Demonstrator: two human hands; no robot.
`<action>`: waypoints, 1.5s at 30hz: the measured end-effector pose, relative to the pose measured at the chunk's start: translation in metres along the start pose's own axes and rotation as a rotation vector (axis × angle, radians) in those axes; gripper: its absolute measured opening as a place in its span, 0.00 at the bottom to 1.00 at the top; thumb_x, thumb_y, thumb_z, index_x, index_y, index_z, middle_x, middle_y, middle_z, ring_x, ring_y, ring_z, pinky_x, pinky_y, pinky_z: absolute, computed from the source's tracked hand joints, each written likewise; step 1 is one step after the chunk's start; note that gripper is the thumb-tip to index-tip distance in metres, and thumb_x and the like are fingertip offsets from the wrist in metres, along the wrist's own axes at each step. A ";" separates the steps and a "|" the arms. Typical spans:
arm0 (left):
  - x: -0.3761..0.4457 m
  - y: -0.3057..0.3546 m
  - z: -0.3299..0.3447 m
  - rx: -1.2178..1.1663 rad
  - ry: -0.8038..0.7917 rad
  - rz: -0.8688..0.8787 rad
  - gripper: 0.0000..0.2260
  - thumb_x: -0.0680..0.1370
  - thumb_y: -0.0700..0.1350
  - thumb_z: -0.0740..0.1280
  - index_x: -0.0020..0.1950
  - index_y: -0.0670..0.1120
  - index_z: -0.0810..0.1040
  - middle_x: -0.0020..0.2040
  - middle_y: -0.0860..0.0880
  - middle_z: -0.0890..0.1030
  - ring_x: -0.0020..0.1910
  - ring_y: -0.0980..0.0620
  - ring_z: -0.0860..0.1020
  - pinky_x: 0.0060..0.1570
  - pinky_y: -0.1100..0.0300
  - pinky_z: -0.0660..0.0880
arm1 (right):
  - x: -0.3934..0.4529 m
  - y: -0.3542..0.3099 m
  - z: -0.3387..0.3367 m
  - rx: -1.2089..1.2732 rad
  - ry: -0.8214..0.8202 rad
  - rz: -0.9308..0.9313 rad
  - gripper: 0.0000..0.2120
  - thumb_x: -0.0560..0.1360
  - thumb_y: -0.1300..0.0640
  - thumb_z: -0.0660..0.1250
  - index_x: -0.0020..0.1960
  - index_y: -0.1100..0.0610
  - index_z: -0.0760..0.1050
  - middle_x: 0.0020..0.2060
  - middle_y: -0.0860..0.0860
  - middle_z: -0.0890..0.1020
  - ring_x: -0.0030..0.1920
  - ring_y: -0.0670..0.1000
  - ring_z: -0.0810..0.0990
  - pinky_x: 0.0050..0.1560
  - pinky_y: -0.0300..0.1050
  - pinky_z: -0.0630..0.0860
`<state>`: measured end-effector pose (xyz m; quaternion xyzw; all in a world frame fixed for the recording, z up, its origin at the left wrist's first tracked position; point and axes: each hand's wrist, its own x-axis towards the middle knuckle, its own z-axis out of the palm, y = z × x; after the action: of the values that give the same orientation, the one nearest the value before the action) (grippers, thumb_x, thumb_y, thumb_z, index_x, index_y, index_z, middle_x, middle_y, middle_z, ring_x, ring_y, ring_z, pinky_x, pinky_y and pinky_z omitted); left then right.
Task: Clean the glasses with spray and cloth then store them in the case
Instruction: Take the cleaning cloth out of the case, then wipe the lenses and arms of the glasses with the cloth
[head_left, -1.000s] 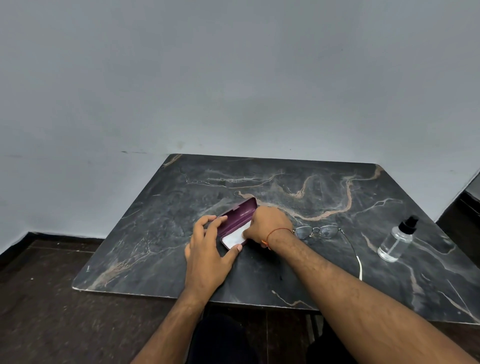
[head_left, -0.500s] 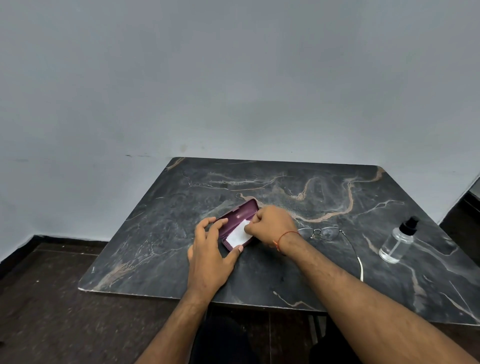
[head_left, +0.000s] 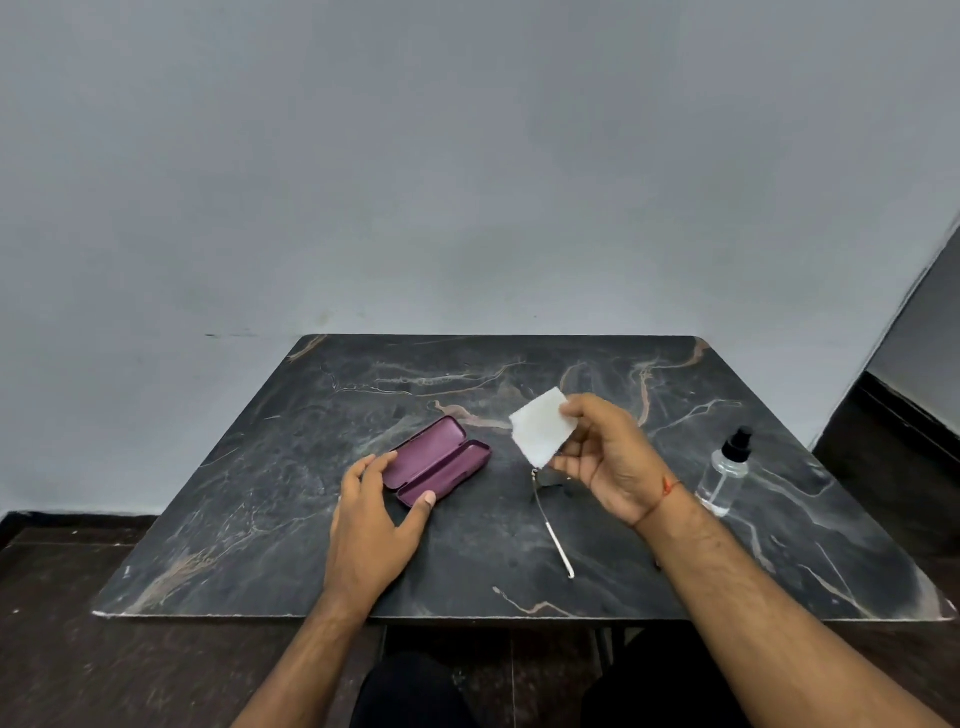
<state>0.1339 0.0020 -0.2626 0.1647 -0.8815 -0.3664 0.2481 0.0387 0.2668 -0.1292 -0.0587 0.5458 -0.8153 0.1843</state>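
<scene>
On one dark marble table (head_left: 260, 519) I count one open purple case (head_left: 441, 460), one white cloth (head_left: 540, 431), one pair of glasses (head_left: 553, 535), one spray bottle (head_left: 724, 475), and two hands, left (head_left: 369, 525) and right (head_left: 613, 462).

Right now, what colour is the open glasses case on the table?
Purple, inside and out; the glasses case shows clearly in the head view.

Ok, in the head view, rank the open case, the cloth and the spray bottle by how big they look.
1. Open case, clearly the largest.
2. Cloth and spray bottle: too close to rank. The cloth is held up off the table in the right hand, nearer the camera, which enlarges it.
</scene>
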 end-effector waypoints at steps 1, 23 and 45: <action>0.000 -0.001 0.001 0.013 0.001 0.002 0.33 0.79 0.63 0.75 0.80 0.55 0.71 0.78 0.53 0.69 0.74 0.48 0.76 0.73 0.41 0.77 | -0.003 -0.003 -0.008 -0.003 0.019 0.000 0.08 0.80 0.61 0.69 0.58 0.62 0.79 0.46 0.62 0.88 0.45 0.57 0.90 0.39 0.51 0.87; 0.002 0.095 0.073 0.186 -0.186 0.428 0.26 0.78 0.58 0.77 0.76 0.60 0.77 0.71 0.63 0.81 0.71 0.57 0.79 0.68 0.51 0.66 | -0.047 0.044 -0.071 -0.487 0.317 -0.077 0.07 0.79 0.59 0.76 0.55 0.50 0.81 0.49 0.53 0.87 0.37 0.58 0.90 0.23 0.45 0.80; 0.007 0.083 0.085 -0.015 -0.027 0.684 0.08 0.82 0.44 0.77 0.61 0.49 0.87 0.56 0.54 0.88 0.52 0.52 0.85 0.56 0.57 0.80 | -0.011 0.086 -0.073 -0.811 0.381 -0.238 0.12 0.73 0.47 0.74 0.54 0.35 0.80 0.48 0.38 0.87 0.44 0.46 0.87 0.44 0.50 0.87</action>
<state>0.0718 0.1026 -0.2517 -0.1473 -0.8861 -0.2706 0.3462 0.0476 0.3049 -0.2352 -0.0374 0.8341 -0.5479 -0.0517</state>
